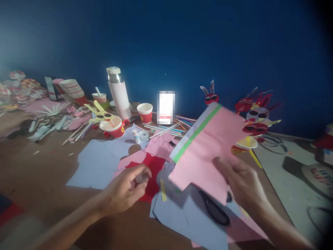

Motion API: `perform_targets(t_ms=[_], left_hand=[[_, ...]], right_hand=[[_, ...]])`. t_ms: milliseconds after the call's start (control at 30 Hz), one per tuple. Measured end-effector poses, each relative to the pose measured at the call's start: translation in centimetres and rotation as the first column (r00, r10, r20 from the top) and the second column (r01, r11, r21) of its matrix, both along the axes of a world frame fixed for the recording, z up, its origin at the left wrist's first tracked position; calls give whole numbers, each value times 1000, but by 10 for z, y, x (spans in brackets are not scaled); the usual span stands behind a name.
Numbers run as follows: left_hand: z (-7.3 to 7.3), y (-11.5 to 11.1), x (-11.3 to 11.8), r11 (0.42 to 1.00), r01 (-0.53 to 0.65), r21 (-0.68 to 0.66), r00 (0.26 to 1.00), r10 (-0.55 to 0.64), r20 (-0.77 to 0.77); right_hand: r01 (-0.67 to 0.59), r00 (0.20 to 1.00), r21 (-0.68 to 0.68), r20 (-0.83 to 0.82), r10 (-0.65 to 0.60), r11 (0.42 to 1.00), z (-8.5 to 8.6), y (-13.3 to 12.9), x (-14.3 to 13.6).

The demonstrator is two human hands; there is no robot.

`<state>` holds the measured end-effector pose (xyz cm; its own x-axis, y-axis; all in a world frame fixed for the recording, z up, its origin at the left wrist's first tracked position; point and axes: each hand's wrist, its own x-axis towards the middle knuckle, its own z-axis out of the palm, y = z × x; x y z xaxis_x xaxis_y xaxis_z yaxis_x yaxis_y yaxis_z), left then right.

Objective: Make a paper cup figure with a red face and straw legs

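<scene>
In my right hand [240, 175] is a large sheet of pink paper [205, 149], gripped at its lower right edge and lifted off the table. A green strip and a pale bluish-white strip run along the sheet's upper left edge. My left hand [127, 189] is curled round a small greyish, rounded piece [142, 177], whose kind I cannot make out. Red paper [153, 184] lies just beyond that hand. Beneath the pink sheet are blue-grey paper sheets [177, 217] and black-handled scissors [215, 210], their blades hidden.
A white flask [119, 99] and a paper cup [145, 114] stand near the blue wall. A small glue bottle [136, 136] and a tape roll [144, 135] sit mid-table. Decorated cups [113, 127] flank the work area. Scissors-cut scraps and sticks [166, 129] lie about.
</scene>
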<state>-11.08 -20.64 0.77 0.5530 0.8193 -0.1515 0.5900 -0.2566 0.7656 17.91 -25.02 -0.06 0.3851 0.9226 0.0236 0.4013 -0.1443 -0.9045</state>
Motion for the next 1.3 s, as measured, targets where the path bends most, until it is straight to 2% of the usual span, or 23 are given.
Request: perform_targets(t_ms=[33,100,200,300,400,533,600,633,733,800,833,900,1000,1067,1167,1233,1300], left_hand=[[-2,0,4,998,49,27,998,-48,-34],[-5,2,12,978,164,128,983,-151,-106],[-9,7,26,901,351,256,925,-292,-243],[-12,10,38,831,481,278,848,-362,-386],[-12,13,38,802,544,249,793,-393,-466],[-4,18,14,814,552,183,765,-407,-499],[4,22,-2,847,512,140,772,-383,-507],[9,23,-8,885,443,140,799,-320,-508],[19,23,-12,986,118,119,941,-73,-331],[20,20,-3,998,-54,-17,987,51,-156],[19,19,4,991,-76,-115,995,67,-76],[14,16,18,955,-8,-297,996,33,78],[4,14,28,899,88,-430,978,5,210],[0,16,25,895,8,-445,976,89,198],[-3,22,13,881,-176,-440,948,273,166],[-4,24,4,869,-229,-439,925,335,179],[-5,24,-1,867,-250,-431,915,358,188]], right_hand=[[68,996,8,-55,-67,998,2,2,4],[100,985,-2,-145,-99,995,4,4,9],[13,986,-31,-168,-18,999,-1,4,5],[-92,989,-57,-125,84,994,-7,3,1],[-154,983,-71,-112,145,986,-8,2,2],[-149,982,-72,-127,140,986,-6,3,5],[-137,987,-110,-99,126,984,-6,4,5],[-139,988,-133,-84,129,981,-6,3,4],[-216,974,-163,-102,201,963,-11,0,-5],[-276,956,-169,-150,252,946,-14,-4,-15],[-298,947,-163,-177,269,941,-15,-6,-20],[-322,930,-123,-225,289,939,-15,-9,-28],[-383,901,-27,-232,367,923,-10,-9,-27],[-458,883,-10,-118,454,889,-5,-5,-16],[-483,848,-42,225,479,875,-1,1,2],[-447,779,-106,442,445,888,-3,3,6],[-423,676,-189,586,447,886,-8,3,1]])
